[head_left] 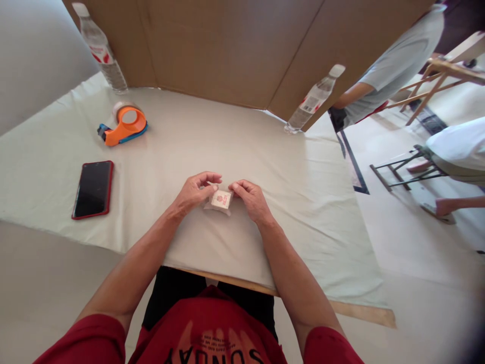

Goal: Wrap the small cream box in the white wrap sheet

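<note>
Pale cloth [182, 126] runs to cardboard [223, 50] at twelve o'clock. Between left hand [193, 192], fingers parted, and right hand [252, 199], pinching its two-o'clock corner, the wrapped packet [221, 200] points loose film toward six, long axis unclear.

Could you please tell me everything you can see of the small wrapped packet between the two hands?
The small packet is a pale, squarish block with a red printed mark on top, in what looks like clear plastic film, loose on the near side. It sits at a slight angle on or just above the pale tablecloth, near the person. The left hand has its thumb at the upper left corner; the right hand seems to pinch the film at the upper right.
</note>
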